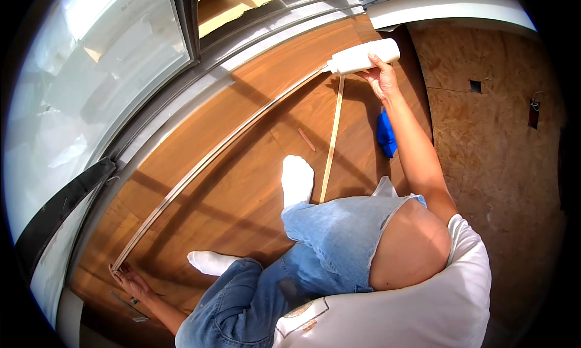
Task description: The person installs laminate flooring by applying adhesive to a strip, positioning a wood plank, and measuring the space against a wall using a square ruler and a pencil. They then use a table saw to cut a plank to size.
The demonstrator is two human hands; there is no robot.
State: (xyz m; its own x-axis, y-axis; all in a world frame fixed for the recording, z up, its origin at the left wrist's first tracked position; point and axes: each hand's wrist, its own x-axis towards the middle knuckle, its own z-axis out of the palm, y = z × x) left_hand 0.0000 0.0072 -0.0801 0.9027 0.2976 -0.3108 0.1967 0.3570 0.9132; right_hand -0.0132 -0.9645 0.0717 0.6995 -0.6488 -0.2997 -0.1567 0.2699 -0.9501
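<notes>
Across a sunlit wood-plank floor (266, 172), seen from the head camera, the only view: left hand (134, 284) closed on the lower-left end of a long, slender strip (221, 147); right hand (381, 77) gripping a white bottle (366, 55) tipped on its side, nozzle at or just beside the strip's far end, contact hard to confirm. Possible trouble, as a judgement: drips on the planks from too hard a squeeze, contents being hidden; sagging or twisting of so thin a length, from a loosened left pinch; a knock to the second strip (332, 136), from a shift of the white-socked foot (297, 181) close by. Between both strips, a short reddish stick (307, 140); beside the right forearm, something blue (386, 134), kind unclear. To the left, a big glass panel (109, 45) along a grey track (290, 27); to the right, bare tan particle board (484, 142) with a small square cut-out (475, 86).
</notes>
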